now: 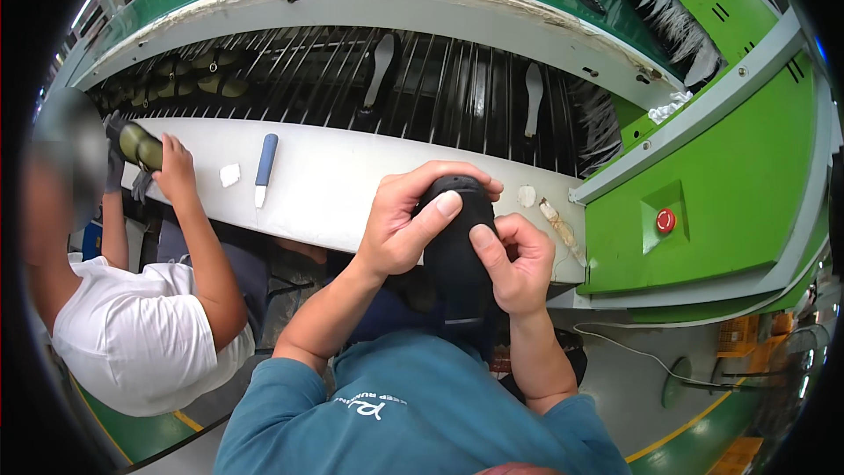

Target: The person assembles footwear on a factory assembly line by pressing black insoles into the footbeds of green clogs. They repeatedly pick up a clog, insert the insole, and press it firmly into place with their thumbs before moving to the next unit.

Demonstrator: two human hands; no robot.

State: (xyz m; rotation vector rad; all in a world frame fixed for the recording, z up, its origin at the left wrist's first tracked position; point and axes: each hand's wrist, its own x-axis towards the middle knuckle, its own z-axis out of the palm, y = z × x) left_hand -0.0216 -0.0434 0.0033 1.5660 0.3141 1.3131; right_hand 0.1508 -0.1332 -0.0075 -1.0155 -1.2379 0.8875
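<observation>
A black shoe (462,255) is held close in front of my body, one rounded end pointing up and away from me. On its left side my left hand (409,220) is closed, with fingers curled over the far end and thumb pressed on top. My right hand (517,262) grips the right side, thumb on the upper surface and fingers bent under. The underside of the shoe is hidden.
A white ledge (325,202) carries a blue-handled scraper (266,167), a white scrap (229,175) and a taped tool (559,224). Beyond are rollers with soles (381,70). A green machine panel has a red button (665,221). At left, a co-worker (149,325) holds an olive shoe (141,148).
</observation>
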